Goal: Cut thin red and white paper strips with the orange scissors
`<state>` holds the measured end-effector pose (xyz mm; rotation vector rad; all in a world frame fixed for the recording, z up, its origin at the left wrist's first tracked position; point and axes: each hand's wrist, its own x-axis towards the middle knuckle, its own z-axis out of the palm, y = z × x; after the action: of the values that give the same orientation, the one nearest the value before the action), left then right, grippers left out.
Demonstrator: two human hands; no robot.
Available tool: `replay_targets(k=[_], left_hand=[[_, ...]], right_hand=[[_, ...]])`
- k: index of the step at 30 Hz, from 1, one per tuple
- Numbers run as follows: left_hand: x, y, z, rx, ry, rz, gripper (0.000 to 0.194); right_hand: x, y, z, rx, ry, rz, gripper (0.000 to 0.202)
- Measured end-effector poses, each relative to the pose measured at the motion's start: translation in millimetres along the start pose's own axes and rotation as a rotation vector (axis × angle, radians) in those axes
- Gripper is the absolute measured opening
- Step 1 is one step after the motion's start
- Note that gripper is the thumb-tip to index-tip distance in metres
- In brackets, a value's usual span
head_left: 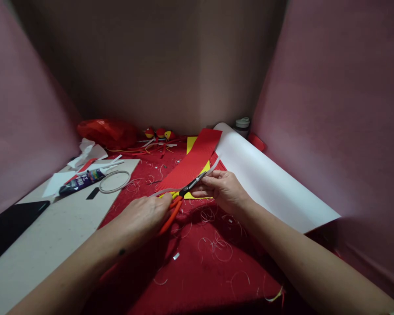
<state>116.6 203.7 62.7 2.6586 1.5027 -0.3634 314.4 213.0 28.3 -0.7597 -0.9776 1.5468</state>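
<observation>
The scissors [185, 190] are lying slantwise at the centre of the view, just above the near edge of the red corrugated card [194, 159]. The left hand [146, 214] is closing around their yellow and orange handles; the right hand [230, 190] is pinching a pale narrow strip [213, 166] beside the blade tips. The strip is running alongside the blades, its far end standing free beyond the right fingers.

Judged by appearance, the scissors are offering a stiff, fairly light body with smooth handles giving secure purchase; the handles are making the proper hold, the pointed blades the part to avoid. The strip is appearing very light, flexible and easily creased, and is best being held flat between fingertips close to the blades.

Farther out, the yellow sheet [191, 143] is lying beneath the card, and a large white roll [265, 183] is extending toward the right. A red cloth [187, 284] is covering the surface and bearing curled threads [232, 251]. On the left, a pale board [85, 218] is supporting a glue tube [80, 181] and a coiled band [113, 191]. Pink sheeting [331, 109] is flanking the work area, and a dim, plain backdrop [151, 57] is closing it behind.
</observation>
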Motion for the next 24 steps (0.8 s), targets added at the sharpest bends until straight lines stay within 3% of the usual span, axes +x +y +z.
replay_targets(k=[14, 24], left_hand=[[-1.6, -0.4, -1.9, -0.027, -0.050, -0.013, 0.036], [-2.8, -1.4, 5.2, -0.046, -0.005, 0.031, 0.026]], right_hand=[[3.3, 0.5, -3.2, 0.002, 0.070, -0.046, 0.010], [0.1, 1.9, 2.1, 0.030, 0.008, -0.045, 0.008]])
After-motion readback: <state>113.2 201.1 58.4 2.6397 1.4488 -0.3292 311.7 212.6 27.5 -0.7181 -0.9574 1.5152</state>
